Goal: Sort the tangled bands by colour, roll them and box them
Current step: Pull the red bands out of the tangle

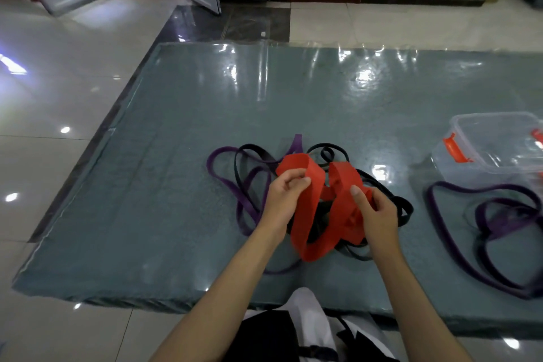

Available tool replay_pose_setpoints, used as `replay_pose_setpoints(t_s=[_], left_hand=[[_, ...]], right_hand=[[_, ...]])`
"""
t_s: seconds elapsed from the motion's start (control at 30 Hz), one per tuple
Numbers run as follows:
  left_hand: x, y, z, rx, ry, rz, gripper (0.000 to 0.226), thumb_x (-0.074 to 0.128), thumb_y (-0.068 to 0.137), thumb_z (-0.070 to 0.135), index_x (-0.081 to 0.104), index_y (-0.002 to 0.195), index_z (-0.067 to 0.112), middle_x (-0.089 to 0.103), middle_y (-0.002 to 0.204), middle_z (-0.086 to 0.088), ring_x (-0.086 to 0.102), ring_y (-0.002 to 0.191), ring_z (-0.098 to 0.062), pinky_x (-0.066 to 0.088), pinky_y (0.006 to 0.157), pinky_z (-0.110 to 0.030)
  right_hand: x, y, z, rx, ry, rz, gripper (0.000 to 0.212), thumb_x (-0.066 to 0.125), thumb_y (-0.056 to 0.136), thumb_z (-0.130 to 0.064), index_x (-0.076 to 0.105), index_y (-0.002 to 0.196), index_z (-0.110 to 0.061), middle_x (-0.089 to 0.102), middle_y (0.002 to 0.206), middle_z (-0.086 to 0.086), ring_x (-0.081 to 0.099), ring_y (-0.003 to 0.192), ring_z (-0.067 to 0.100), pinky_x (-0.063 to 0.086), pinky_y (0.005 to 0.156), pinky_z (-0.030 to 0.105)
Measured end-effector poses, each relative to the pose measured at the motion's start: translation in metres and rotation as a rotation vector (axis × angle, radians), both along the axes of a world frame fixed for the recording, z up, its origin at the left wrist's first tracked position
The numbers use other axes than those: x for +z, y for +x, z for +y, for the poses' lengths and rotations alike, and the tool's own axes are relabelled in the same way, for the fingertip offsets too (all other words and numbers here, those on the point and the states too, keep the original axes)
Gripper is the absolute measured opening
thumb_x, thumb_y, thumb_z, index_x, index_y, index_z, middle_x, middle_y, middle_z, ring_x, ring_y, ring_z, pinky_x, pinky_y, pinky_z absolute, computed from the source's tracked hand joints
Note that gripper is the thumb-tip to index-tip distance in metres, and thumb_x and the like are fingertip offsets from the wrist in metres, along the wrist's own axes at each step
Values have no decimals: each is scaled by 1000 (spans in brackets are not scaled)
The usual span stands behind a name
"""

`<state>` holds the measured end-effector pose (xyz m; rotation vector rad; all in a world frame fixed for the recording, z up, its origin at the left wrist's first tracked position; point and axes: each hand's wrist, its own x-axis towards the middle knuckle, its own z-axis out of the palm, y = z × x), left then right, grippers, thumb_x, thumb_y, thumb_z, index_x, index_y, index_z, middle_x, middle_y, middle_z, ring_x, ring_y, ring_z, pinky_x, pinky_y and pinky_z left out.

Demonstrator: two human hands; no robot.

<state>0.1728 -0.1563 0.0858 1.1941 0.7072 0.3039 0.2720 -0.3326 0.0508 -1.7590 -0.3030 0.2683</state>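
A wide red band (305,214) lies looped over a tangle of black bands (399,205) and a purple band (235,185) in the middle of the grey mat (164,185). My left hand (283,197) pinches the red band's left loop near its top. My right hand (374,211) grips the red band's right loop, thumb on top. A separate purple band (458,247) lies loose on the mat to the right. The clear plastic box (493,147) with orange latches stands open behind it.
The mat lies on a glossy tiled floor (58,126), its near edge just in front of my knees. Doors and a cabinet stand at the far wall. Bare mat stretches behind and to the left of the tangle.
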Motion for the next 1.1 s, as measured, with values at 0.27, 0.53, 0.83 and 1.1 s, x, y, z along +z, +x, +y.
replay_pose_setpoints(t_s=[0.27, 0.53, 0.83, 1.1], left_hand=[[21, 18, -7, -209, 227, -178, 38, 78, 92, 9, 67, 125, 23, 78, 115, -5, 73, 107, -17, 58, 98, -36], [40, 52, -29, -346, 335, -314, 82, 89, 84, 16, 49, 154, 31, 65, 142, 5, 65, 129, -10, 52, 104, -23], [72, 119, -114, -432, 341, -341, 79, 85, 86, 6, 51, 151, 34, 70, 133, 16, 70, 120, -8, 55, 95, -19], [84, 190, -252, -598, 374, -293, 80, 86, 85, 3, 50, 153, 26, 67, 142, 1, 67, 127, -16, 53, 110, -46]], right_hand=[[41, 11, -4, 113, 78, 3, 18, 67, 103, -34, 76, 90, -26, 77, 85, -5, 69, 76, 4, 54, 71, 17], [89, 37, -26, 20, 156, -14, 26, 66, 97, -33, 76, 101, -9, 74, 86, 0, 64, 82, 12, 53, 77, 31], [107, 78, -111, -189, 238, -126, 21, 74, 90, -37, 81, 94, -17, 76, 83, -8, 63, 75, -1, 52, 71, 14], [107, 118, -251, -381, 296, -104, 13, 72, 89, -34, 81, 87, -26, 75, 78, -11, 62, 71, -4, 50, 68, 11]])
